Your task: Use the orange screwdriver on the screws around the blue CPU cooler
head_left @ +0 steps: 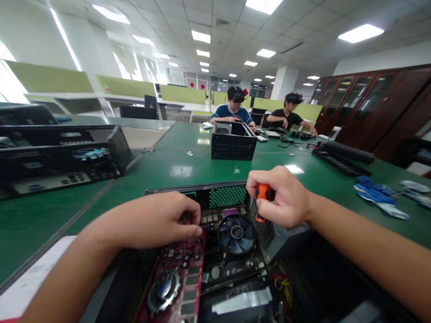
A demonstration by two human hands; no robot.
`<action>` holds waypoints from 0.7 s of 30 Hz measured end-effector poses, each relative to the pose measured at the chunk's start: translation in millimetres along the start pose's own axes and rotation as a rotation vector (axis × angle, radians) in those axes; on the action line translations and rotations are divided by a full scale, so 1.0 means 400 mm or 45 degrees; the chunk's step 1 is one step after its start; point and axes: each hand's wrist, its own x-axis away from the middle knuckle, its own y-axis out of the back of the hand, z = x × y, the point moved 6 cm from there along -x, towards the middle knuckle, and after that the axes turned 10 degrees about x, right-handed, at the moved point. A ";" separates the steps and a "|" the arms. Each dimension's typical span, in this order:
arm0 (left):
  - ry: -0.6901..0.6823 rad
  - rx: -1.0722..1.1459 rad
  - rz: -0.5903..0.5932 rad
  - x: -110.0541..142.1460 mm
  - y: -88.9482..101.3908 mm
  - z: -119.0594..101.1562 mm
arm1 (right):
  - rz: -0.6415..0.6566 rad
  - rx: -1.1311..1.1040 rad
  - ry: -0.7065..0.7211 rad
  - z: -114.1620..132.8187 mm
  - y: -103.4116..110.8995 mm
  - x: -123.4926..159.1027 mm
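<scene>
My right hand is closed round the orange and black handle of a screwdriver, held above the rear corner of an open computer case. Its shaft cannot be made out. My left hand is curled at the far end of a red graphics card, thumb on the card's corner; the other fingertips are partly hidden. The card lies inside the case and carries a small round fan. Beside it, a dark CPU cooler fan sits on the motherboard. A grey power supply is below my right wrist.
Another black case stands across the green table, near two people at work. A larger case is at the left. Blue and white gloves lie at the right. Coloured cables bunch inside my case.
</scene>
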 end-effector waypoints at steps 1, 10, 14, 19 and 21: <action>0.009 -0.009 0.000 0.000 0.000 -0.001 | -0.012 -0.007 -0.007 -0.005 0.000 0.000; 0.027 0.010 0.016 -0.002 0.000 -0.002 | 0.087 -0.019 0.166 0.012 -0.022 0.005; 0.000 0.005 0.000 0.001 0.001 -0.007 | 0.085 0.012 0.197 0.019 -0.026 0.006; -0.013 0.012 -0.004 0.001 0.001 -0.011 | 0.124 0.018 0.169 0.012 -0.032 0.009; 0.007 0.004 0.004 0.000 0.001 -0.009 | 0.101 0.007 0.167 0.011 -0.027 0.009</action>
